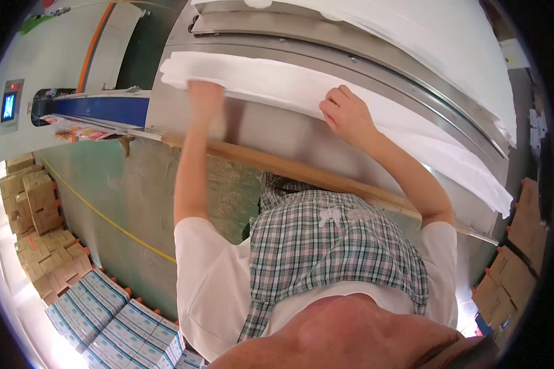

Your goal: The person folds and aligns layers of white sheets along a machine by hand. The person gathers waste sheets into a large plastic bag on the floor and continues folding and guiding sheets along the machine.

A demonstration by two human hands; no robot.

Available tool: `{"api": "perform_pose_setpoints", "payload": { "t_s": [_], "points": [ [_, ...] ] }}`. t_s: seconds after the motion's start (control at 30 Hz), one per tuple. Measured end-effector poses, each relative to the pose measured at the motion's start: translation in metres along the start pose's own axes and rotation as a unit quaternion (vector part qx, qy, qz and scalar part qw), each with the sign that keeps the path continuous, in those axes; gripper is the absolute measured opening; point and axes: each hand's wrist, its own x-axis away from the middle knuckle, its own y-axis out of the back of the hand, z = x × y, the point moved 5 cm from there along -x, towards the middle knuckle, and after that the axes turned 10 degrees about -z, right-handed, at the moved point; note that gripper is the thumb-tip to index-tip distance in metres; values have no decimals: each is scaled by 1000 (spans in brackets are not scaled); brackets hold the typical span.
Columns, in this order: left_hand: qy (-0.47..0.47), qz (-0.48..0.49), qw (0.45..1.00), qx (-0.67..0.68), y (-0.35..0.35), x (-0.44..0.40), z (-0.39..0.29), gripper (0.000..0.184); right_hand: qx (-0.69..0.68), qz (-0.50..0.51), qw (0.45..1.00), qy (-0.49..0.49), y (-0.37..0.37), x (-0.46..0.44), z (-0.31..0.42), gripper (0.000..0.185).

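Observation:
A long folded strip of white material lies along the grey metal worktop. My left hand is over the strip's lower edge near its left end, its fingers smeared by motion. Farther right, my right hand is at the same lower edge with its fingers curled in. Whatever those fingers may hold is hidden. Behind the strip runs a metal rail, with a wide white sheet beyond it.
A wooden edge borders the worktop in front of my body. On the left stand a machine with a lit screen and a blue belt. Stacked cartons and blue-white packs stand at lower left, more cartons at right.

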Motion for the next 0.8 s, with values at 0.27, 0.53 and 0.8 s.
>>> {"api": "perform_pose_setpoints", "payload": {
  "t_s": [0.27,0.53,0.8],
  "points": [
    [118,-87,988,-39,-3,-38,167,26,11,-35,997,-66,-23,22,-18,9],
    [-73,43,971,224,-47,-90,-107,31,91,48,982,-157,3,38,-20,19],
    [-5,90,979,185,-31,11,-31,27,101,95,955,-263,84,129,-56,44]
  ]
}}
